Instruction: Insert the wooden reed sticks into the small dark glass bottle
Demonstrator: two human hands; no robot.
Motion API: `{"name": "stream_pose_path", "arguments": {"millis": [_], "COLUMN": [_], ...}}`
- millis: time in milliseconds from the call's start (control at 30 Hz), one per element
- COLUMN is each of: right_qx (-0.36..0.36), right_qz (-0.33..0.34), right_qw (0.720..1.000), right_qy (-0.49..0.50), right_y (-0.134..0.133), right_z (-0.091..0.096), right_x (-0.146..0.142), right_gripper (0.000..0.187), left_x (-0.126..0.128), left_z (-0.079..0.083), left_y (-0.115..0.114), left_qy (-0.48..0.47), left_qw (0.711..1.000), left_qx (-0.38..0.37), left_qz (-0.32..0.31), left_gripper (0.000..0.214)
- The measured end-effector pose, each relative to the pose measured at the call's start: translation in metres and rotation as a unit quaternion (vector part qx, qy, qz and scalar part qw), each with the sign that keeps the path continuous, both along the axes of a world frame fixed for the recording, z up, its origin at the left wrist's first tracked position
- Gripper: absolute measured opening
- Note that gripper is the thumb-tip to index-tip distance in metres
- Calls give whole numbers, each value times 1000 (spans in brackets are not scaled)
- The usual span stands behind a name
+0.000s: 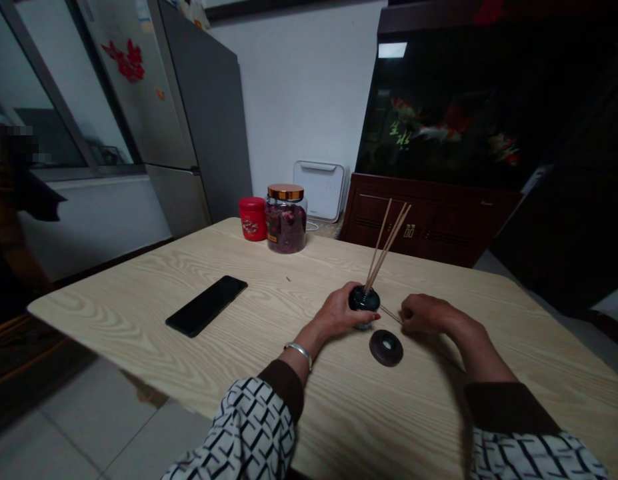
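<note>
A small dark glass diffuser bottle stands on the wooden table, with several thin reed sticks rising from its neck and leaning right. My left hand is wrapped round the bottle from the left. To the right, my right hand pinches another thin reed stick, whose near end points toward the bottle; its other end trails behind the hand toward my forearm. A round dark brown lid with a pale centre lies on the table between my hands, in front of the bottle.
A black phone lies on the left of the table. At the far edge stand a red canister and a clear jar with a copper lid and dark red contents. Behind are a white appliance, a fridge and an aquarium.
</note>
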State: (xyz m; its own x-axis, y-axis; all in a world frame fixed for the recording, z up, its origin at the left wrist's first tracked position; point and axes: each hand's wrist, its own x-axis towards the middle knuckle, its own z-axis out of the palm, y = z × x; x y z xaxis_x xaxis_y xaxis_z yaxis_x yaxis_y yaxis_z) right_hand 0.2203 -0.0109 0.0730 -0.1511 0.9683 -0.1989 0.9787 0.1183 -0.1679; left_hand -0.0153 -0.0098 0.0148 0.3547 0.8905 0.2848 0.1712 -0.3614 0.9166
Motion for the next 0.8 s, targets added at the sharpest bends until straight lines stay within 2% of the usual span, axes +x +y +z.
{"name": "stream_pose_path", "arguments": {"millis": [133, 200, 233, 300, 367, 433, 467, 500, 533, 600, 667, 800], "right_qx": [50, 125, 174, 278, 354, 393, 404, 409, 413, 417, 423, 446], "right_qz": [-10, -45, -73, -126, -154, -154, -149, -141, -132, -108, -86, -47], "right_qw": [994, 974, 954, 878, 776, 677, 636, 607, 589, 577, 583, 626], "right_qy": [93, 181, 235, 369, 498, 603, 640, 666, 683, 694, 689, 638], "right_y": [5, 8, 8, 7, 3, -3, -6, -9, -12, -17, -20, -21], "right_z": [13, 21, 24, 33, 44, 55, 61, 66, 71, 77, 79, 72], "right_x": [19, 30, 33, 37, 35, 27, 22, 17, 11, -2, -15, -39], "right_gripper": [11, 8, 5, 9, 16, 15, 13, 12, 11, 12, 11, 13], "left_x": [-1, -1, -1, -1, -1, 0, 0, 0, 0, 0, 0, 0], "left_z": [-1, -1, -1, -2, -3, -3, -3, -3, -3, -2, -2, -3], "left_y": [0, 1, 1, 1, 2, 2, 2, 2, 2, 2, 2, 1], "left_qy": [0, 0, -1, -2, -1, -1, -2, -4, -5, -6, -3, -2], "left_qw": [1000, 1000, 1000, 1000, 1000, 1000, 1000, 1000, 1000, 1000, 1000, 1000], "left_qx": [6, 7, 7, 8, 9, 7, 6, 6, 6, 10, 11, 7], "left_qz": [2, 4, 4, 3, 3, 4, 5, 5, 4, 3, 4, 3], "left_gripper": [67, 67, 67, 67, 67, 68, 69, 69, 69, 67, 66, 67]}}
